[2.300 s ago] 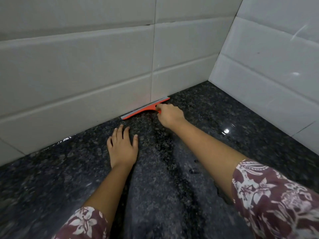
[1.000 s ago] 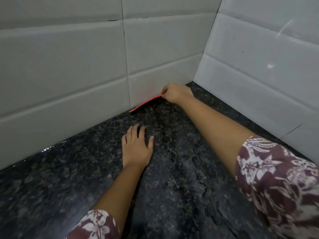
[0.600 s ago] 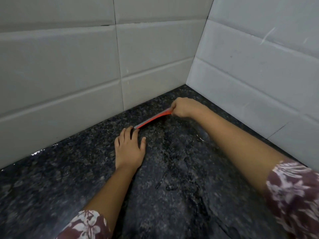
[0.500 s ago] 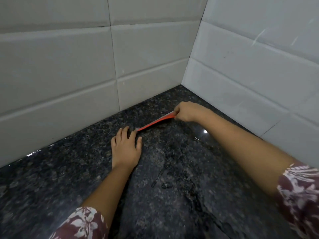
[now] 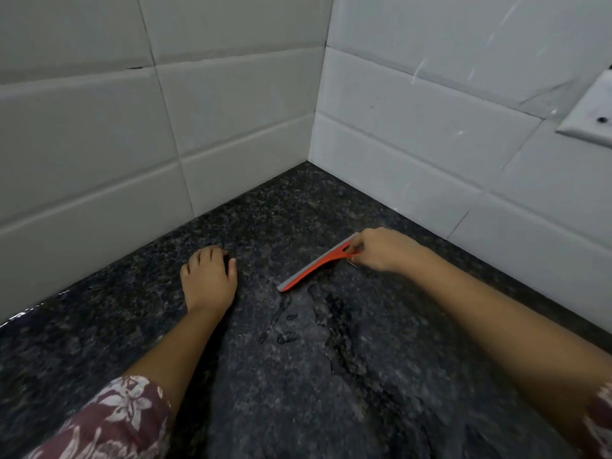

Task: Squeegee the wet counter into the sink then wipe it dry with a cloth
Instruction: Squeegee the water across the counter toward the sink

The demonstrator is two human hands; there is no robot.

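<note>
An orange squeegee (image 5: 314, 266) with a grey rubber edge lies blade-down on the dark speckled granite counter (image 5: 331, 409), a little out from the tiled corner. My right hand (image 5: 381, 249) is closed on its handle at the right end. My left hand (image 5: 209, 279) rests palm-down on the counter to the left of the blade, fingers slightly curled, holding nothing. Streaks and beads of water (image 5: 318, 319) sit on the counter just in front of the blade. No sink or cloth is in view.
White tiled walls (image 5: 231, 111) meet in a corner behind the counter. A white switch plate (image 5: 589, 114) is mounted on the right wall at the upper right. My floral sleeves show at the bottom corners.
My right hand has pulled the squeegee away from the back wall toward me and to the right, leaving water streaks in front of it. My left hand stayed flat on the counter.
</note>
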